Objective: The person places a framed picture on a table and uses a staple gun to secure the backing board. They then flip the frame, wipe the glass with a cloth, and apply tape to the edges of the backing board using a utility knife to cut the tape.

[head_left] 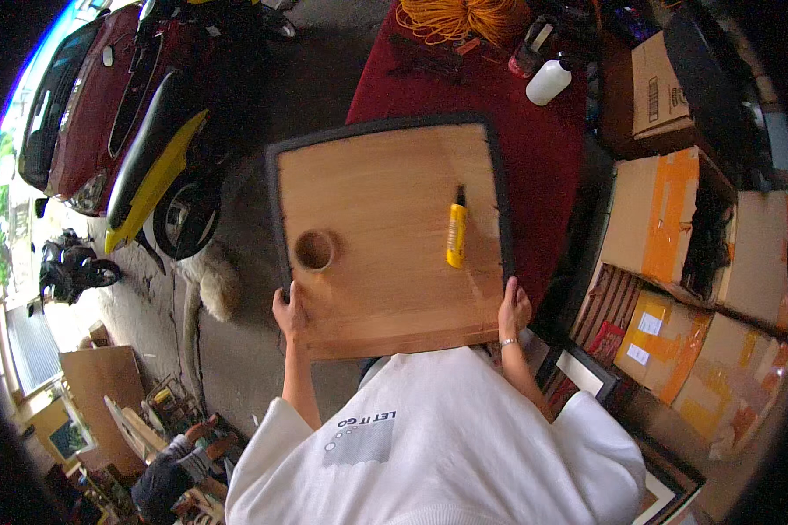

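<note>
A square wooden board (385, 201) with a black frame along its left, far and right sides is held in front of my body. My left hand (291, 313) grips its near left edge, and my right hand (514, 311) has hold of the near right edge. On the board's left part rests a hollow round brown thing (314, 251), either a tape roll or a cup. A slim yellow tube-like tool (456, 229) with a black tip lies toward the right, its tip pointing away from me. The fingers under the board are hidden.
Beyond the board stands a dark red covered table (552, 140) with a coil of orange cord (464, 17) and a white bottle (549, 82). Cardboard boxes (648, 210) are stacked at right. A yellow-black motorbike (162, 166) and a furry animal (217, 284) are at left; a person (171, 472) is lower left.
</note>
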The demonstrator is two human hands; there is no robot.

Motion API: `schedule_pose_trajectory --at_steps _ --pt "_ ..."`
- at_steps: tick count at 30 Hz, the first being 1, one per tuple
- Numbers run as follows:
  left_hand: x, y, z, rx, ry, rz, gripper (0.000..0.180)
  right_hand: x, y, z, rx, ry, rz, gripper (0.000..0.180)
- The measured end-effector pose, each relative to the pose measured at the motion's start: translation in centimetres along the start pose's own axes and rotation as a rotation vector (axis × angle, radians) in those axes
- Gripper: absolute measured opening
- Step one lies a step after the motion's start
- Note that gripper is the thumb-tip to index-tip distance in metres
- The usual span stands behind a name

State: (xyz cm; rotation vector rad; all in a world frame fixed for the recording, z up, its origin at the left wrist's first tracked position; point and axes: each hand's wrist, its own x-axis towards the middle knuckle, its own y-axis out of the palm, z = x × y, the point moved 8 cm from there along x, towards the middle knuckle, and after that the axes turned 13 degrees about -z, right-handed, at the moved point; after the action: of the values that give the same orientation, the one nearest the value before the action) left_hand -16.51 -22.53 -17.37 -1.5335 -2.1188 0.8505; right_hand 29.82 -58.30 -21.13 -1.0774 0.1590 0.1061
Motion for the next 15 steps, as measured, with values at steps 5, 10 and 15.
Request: schedule_pose_trajectory --at_steps 5,10,15 --pt "5.1 9.1 -4.3 0.197 0.118 0.249 0.063 -2.9 1.5 -3.0 0.308 0.122 0.024 0.084" --pt "3.7 16.0 -9.4 0.232 0.168 0.428 0.067 -3.2 1.3 -5.1 0.374 0.304 -0.062 0.078" --pt "5.1 19.4 -13.0 0.29 0.467 0.545 0.058 -2.2 -0.3 -3.9 -0.075 0.137 -0.127 0.085"
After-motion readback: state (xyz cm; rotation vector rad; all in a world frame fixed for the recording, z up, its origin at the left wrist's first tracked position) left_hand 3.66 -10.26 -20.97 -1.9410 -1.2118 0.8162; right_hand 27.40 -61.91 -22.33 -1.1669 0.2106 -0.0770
